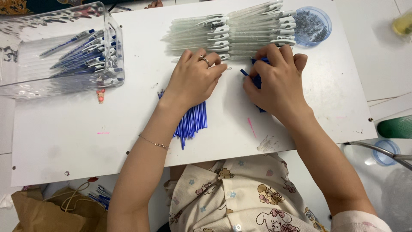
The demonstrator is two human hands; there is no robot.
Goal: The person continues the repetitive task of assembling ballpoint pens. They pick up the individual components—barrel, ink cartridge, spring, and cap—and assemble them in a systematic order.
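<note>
both forearms reach over white board point(64, 137). left hand point(195, 77) lies loosely curled on blue refill pile point(191, 122), holding nothing visible. right hand point(277, 81) pinches blue refills point(257, 79) just below clear pen barrels point(231, 34). finished pens in clear tray point(64, 51) far left; cup of springs point(313, 25) top right.

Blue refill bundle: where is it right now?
In the head view, the blue refill bundle lies mid-board on the white board, fanned out under the left hand and wrist, left of the right hand.
</note>
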